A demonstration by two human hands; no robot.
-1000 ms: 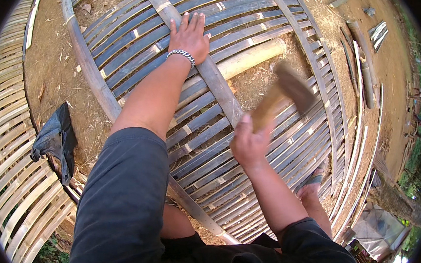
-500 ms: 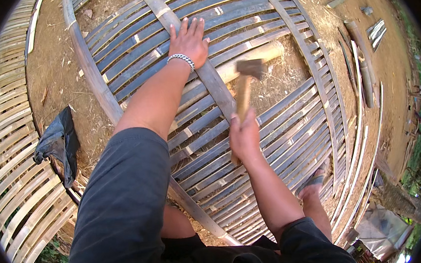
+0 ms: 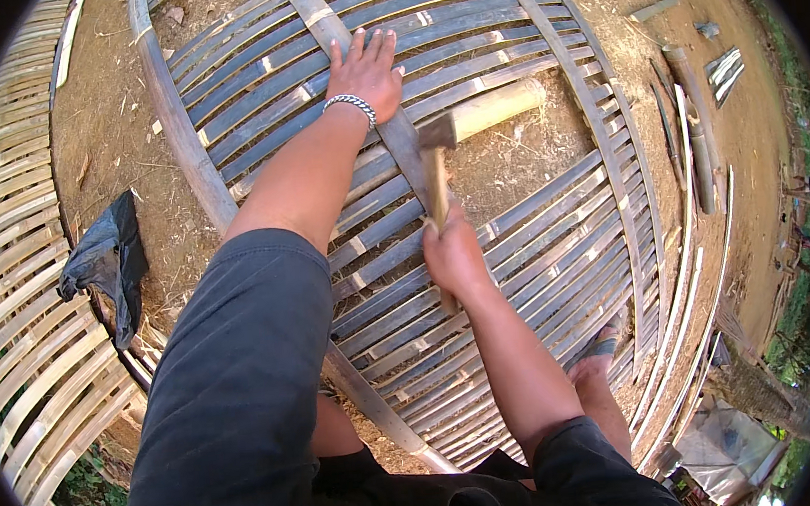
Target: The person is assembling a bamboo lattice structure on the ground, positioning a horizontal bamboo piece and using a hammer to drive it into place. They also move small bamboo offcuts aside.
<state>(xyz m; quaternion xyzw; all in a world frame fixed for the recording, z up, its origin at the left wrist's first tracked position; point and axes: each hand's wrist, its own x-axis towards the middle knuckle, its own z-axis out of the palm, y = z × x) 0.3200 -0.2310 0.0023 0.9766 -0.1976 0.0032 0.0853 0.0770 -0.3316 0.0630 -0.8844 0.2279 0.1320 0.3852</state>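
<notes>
My left hand (image 3: 365, 77) lies flat with fingers stretched out on a flat bamboo crosspiece (image 3: 318, 17) and the slats beside it. A chain bracelet (image 3: 351, 105) circles that wrist. In my right hand (image 3: 455, 257) is a hammer (image 3: 437, 186), its wooden handle gripped partway along. The dark, slightly blurred hammer head is over or beside the crosspiece, near a pale round piece of bamboo (image 3: 500, 108); whether it touches cannot be made out. Dark bamboo slats (image 3: 556, 241) form a large panel on the ground around both hands, with a gap at the middle.
A second slatted bamboo panel (image 3: 12, 274) runs along the left side. On its edge lies a black plastic sheet (image 3: 109, 262). Long bamboo strips (image 3: 685, 250) and poles (image 3: 702, 163) rest at the right. My foot (image 3: 596, 362) is by the panel's lower right.
The hammer has swung leftward, its head moving from right of the crosspiece to the crosspiece itself. My right hand shifted slightly left. My left hand stays in place.
</notes>
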